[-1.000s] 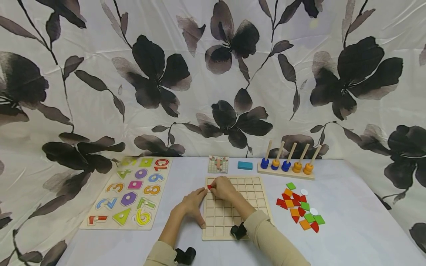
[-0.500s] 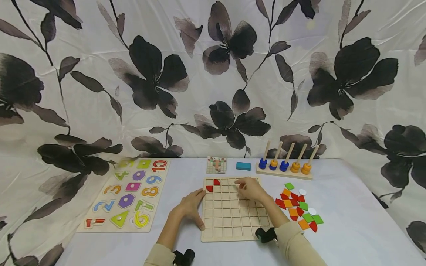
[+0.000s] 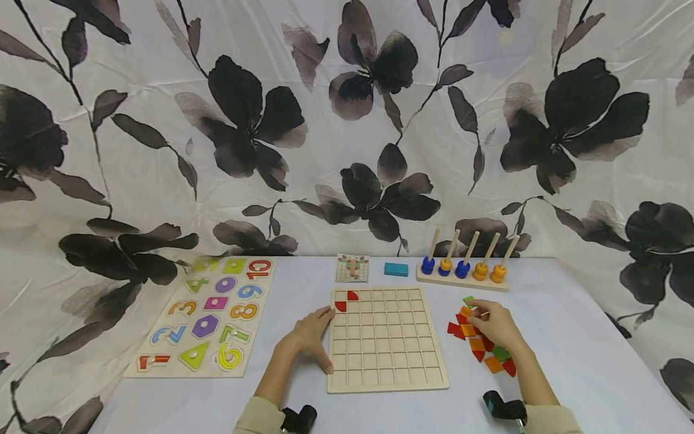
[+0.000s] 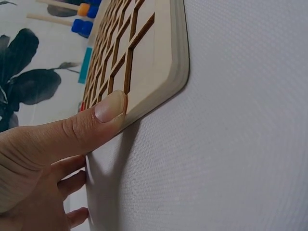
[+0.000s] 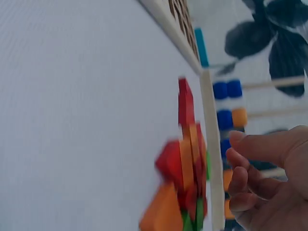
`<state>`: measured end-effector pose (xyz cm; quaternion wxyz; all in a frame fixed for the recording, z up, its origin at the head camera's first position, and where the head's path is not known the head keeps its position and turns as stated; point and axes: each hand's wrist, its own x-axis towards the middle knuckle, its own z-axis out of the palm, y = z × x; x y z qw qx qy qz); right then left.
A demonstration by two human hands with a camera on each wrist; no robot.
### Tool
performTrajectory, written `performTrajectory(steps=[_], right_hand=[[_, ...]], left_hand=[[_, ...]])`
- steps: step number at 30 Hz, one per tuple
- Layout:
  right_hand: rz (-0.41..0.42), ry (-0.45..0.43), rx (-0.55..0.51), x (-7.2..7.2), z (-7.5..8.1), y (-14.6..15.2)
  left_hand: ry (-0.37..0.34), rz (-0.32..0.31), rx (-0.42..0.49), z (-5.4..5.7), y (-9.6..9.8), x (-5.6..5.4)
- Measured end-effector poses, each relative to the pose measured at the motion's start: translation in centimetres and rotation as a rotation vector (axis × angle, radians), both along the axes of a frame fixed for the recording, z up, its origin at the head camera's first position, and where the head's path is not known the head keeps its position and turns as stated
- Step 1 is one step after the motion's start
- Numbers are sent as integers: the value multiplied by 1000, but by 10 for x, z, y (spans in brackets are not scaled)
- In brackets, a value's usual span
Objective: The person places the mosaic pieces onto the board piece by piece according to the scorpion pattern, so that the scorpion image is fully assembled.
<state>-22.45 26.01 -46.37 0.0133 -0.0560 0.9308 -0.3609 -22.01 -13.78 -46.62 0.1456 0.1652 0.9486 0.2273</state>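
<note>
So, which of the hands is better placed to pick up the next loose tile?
Probably the right hand: it is at the loose coloured tiles, while the left hand rests on the left edge of the wooden grid board, farther from them.

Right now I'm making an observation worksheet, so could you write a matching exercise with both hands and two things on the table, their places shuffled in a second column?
Things
1. Left hand
2. Right hand
3. Teal block
4. Number-and-shape puzzle board

Places
A. Between the picture card and the peg stacker
B. Leftmost on the table
C. At the loose coloured pieces
D. Touching the wooden grid board at its left edge

Pairs: 1-D, 2-C, 3-A, 4-B
</note>
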Motion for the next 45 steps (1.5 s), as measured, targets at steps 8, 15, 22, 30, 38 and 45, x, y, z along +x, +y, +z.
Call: performTrajectory(steps=[8, 15, 22, 30, 38, 45], right_hand=[[-129, -50, -22, 12, -6, 43], [-163, -63, 2, 15, -15, 55], [-134, -106, 22, 11, -17, 47], [-123, -112, 97, 5, -14, 37], [-109, -157, 115, 1, -10, 35], [-160, -250, 78, -1, -4, 35]], left_hand=[[3, -1, 13, 0, -1, 0], [-6, 2, 28, -2, -1, 0], [1, 4, 33, 0, -1, 1], [-3, 4, 25, 0, 0, 0], [2, 2, 13, -1, 0, 0], [5, 2, 12, -1, 0, 1]])
